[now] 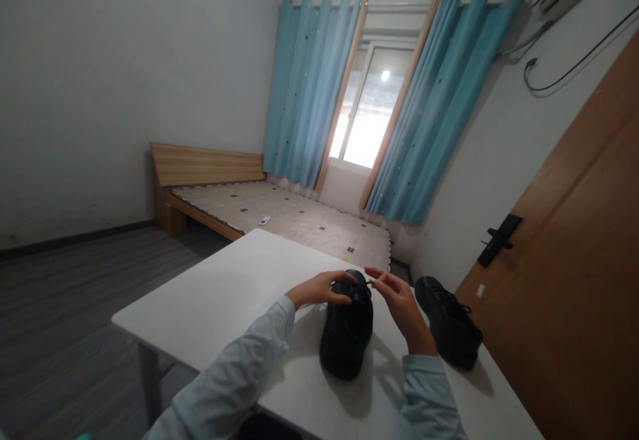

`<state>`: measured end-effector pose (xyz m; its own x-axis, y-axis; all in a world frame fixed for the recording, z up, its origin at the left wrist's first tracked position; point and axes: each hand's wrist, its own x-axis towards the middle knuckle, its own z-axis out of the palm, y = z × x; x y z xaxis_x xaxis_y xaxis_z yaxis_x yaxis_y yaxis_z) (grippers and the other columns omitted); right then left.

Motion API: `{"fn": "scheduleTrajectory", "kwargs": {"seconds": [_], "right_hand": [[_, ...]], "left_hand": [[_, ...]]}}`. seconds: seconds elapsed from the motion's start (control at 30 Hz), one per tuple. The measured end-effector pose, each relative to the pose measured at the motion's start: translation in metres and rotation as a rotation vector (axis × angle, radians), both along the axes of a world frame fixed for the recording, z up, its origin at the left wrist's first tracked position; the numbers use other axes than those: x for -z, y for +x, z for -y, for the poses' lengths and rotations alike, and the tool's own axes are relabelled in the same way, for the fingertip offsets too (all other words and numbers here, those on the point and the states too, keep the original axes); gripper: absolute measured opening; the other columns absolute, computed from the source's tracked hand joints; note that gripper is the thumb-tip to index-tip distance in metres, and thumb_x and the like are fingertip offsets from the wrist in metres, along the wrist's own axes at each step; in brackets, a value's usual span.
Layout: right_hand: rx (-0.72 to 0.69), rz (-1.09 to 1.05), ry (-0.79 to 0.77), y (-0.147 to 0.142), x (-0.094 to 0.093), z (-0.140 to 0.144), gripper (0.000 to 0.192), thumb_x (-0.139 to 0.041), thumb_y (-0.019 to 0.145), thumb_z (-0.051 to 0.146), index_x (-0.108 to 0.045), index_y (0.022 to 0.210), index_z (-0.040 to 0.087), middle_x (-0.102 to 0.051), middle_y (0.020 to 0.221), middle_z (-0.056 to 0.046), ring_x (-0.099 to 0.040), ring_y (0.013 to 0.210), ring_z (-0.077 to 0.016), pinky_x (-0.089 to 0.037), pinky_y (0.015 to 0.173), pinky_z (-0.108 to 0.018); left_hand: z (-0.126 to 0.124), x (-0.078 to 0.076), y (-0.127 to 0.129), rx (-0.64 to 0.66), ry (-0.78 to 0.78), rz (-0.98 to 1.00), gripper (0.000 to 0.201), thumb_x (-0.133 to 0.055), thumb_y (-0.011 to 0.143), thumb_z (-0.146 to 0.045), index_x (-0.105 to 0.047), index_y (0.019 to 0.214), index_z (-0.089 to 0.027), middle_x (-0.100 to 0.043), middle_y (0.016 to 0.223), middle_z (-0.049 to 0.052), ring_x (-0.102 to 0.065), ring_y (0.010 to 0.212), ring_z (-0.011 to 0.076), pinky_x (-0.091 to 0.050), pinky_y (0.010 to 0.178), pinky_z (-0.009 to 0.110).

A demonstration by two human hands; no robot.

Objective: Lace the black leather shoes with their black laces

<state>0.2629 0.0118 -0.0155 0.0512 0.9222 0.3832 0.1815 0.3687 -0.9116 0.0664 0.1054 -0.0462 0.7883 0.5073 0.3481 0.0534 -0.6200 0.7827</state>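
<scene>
Spreading at eleven o'clock, a patterned bed (287, 206) lies beyond the white worktop (224, 300). On it stands one black shoe (343, 353), with a second shoe (450, 327) at its three o'clock. Of the hands, the left hand (322, 288) curves over the first from ten o'clock, thumb and fingers parted; whether it grips anything, I cannot tell. The right hand (398, 295), at two o'clock, pinches a dark lace (369, 283) between nearly closed fingertips.

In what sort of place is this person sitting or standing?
Probably a bedroom: there is a bed with a wooden headboard, and blue curtains hang at the window.
</scene>
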Motion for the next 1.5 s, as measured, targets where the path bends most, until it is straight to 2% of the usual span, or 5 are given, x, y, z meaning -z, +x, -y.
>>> {"fn": "scheduleTrajectory", "kwargs": {"seconds": [0.27,0.47,0.73,1.23,1.5], "right_hand": [[-0.158,-0.351,0.001,0.003,-0.008,0.006,0.02,-0.065,0.075,0.028,-0.054,0.062,0.018,-0.067,0.107,-0.006,-0.066,0.09,-0.0218,-0.044,0.094,-0.039],[-0.193,-0.348,-0.081,0.002,-0.008,0.01,0.02,-0.066,0.076,0.033,-0.057,0.066,0.017,-0.068,0.091,-0.003,-0.064,0.059,-0.0128,-0.054,0.075,-0.034],[-0.197,-0.242,-0.173,0.006,-0.007,0.013,0.025,-0.065,0.077,0.04,-0.062,0.073,0.016,-0.058,0.058,0.003,-0.056,0.046,-0.0086,-0.053,0.053,-0.023],[-0.304,-0.145,-0.239,0.009,-0.003,0.014,0.023,-0.062,0.08,0.035,-0.059,0.07,0.014,-0.057,0.054,0.003,-0.06,0.043,-0.0106,-0.047,0.045,-0.02],[-0.498,-0.073,-0.239,-0.004,-0.001,0.015,0.022,-0.063,0.079,0.032,-0.055,0.07,0.014,-0.061,0.083,-0.004,-0.065,0.055,-0.0132,-0.052,0.056,-0.026]], "left_hand": [[-0.006,0.007,0.002,0.023,-0.008,0.036,0.054,-0.071,0.069,-0.032,-0.054,0.118,-0.019,-0.058,0.119,0.009,-0.053,0.111,0.0218,-0.038,0.097,0.033],[-0.005,0.006,0.0,-0.001,-0.005,0.002,0.052,-0.07,0.069,-0.034,-0.054,0.117,-0.021,-0.058,0.119,0.008,-0.053,0.111,0.0222,-0.038,0.096,0.034],[-0.005,0.007,0.0,-0.018,0.0,-0.005,0.052,-0.07,0.068,-0.036,-0.055,0.114,-0.02,-0.06,0.116,0.008,-0.054,0.108,0.022,-0.039,0.094,0.033],[-0.004,0.008,0.001,-0.039,-0.021,-0.007,0.051,-0.071,0.067,-0.039,-0.056,0.112,-0.019,-0.061,0.113,0.007,-0.055,0.105,0.0222,-0.041,0.092,0.033],[-0.019,0.012,0.0,-0.038,-0.139,0.1,0.042,-0.063,0.076,-0.039,-0.055,0.11,-0.016,-0.062,0.112,0.011,-0.059,0.102,0.0191,-0.045,0.089,0.032]]}}
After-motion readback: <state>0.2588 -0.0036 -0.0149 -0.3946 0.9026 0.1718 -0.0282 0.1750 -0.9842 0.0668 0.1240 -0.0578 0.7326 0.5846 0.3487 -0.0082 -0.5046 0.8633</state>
